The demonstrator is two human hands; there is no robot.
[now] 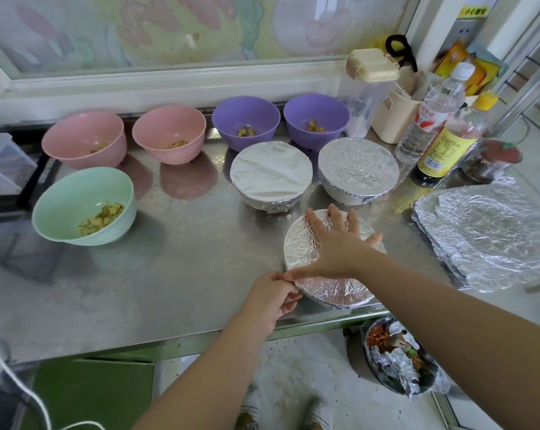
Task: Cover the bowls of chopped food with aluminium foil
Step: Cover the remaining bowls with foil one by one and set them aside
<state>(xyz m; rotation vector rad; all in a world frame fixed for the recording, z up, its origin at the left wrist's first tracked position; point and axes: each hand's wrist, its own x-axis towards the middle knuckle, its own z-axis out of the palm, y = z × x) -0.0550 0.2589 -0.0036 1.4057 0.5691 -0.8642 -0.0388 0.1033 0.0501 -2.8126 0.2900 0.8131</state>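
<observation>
A foil-covered bowl (330, 290) stands near the front edge of the steel table (185, 274). My right hand (333, 243) lies flat on its foil top with fingers spread. My left hand (271, 297) pinches the foil at the bowl's left rim. Two more foil-covered bowls (271, 175) (358, 169) sit behind it. Uncovered bowls holding chopped food: a green one (84, 206) at the left, two pink ones (84, 142) (169, 133) and two purple ones (246, 122) (315, 119) along the back.
A stack of crumpled foil sheets (485, 237) lies at the table's right. Bottles (430, 116) (448, 144), a jar (492, 159) and plastic containers (368, 91) crowd the back right corner. A bin with foil scraps (399, 361) sits on the floor below the table edge.
</observation>
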